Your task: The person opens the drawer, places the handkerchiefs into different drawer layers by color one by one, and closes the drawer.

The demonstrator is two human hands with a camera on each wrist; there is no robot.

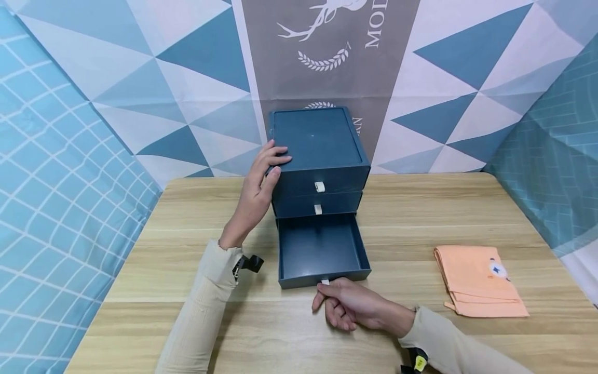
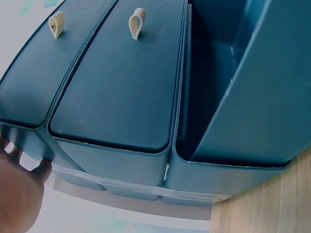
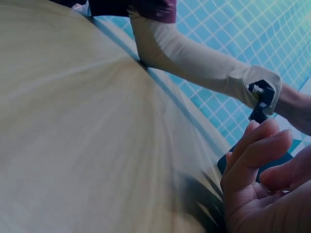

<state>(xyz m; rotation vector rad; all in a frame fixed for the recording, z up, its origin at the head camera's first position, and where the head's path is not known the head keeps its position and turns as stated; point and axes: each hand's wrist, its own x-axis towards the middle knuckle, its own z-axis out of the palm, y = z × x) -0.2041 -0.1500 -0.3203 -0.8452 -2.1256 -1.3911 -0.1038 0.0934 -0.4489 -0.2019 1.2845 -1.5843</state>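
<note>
A dark blue three-drawer storage box (image 1: 313, 137) stands at the table's back edge, its bottom drawer (image 1: 303, 281) pulled out with a bare inside. My left hand (image 1: 258, 182) rests on the box's upper left edge, fingers extended over the top; the left wrist view catches this hand (image 2: 19, 187) against the side. At the drawer's front, my right hand (image 1: 359, 304) pinches the pale pull tab (image 1: 325, 281) between thumb and forefinger, the other fingers curled. That hand (image 3: 265, 184) hides the tab in the right wrist view. The two upper drawers are closed, with loop tabs (image 2: 137, 23) showing.
A folded orange cloth (image 1: 478, 283) with a small round badge lies on the wooden table (image 1: 402, 223) to the right. Patterned sheets (image 1: 201, 78) hang behind the box and along both sides.
</note>
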